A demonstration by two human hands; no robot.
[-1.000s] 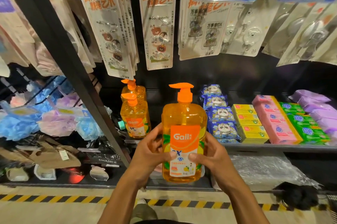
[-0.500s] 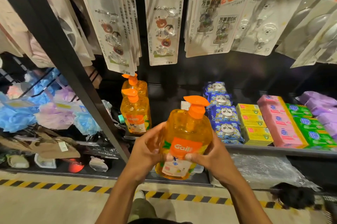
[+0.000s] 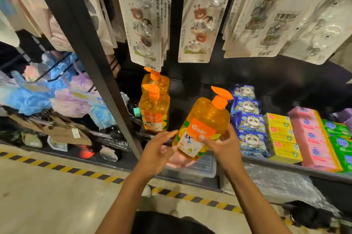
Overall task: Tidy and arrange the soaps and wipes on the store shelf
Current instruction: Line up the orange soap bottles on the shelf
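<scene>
Now my left grip point(image 3: 158, 150) has let go, fingers straight, just beside the soap bottle point(image 3: 205, 123); only my right grip point(image 3: 222, 144) clasps it, tilted right, in the air before the shelf point(image 3: 285, 165), between the two shelved bottles point(image 3: 154, 113) and the panda wipes point(image 3: 249, 123). Likely a one-handed placement into that gap comes next.

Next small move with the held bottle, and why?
Probably bring the held soap bottle upright and set it beside the two matching bottles: it is tilted in the right hand, the left hand open beside it, and shelf space shows between those bottles and the panda wipes.
</scene>
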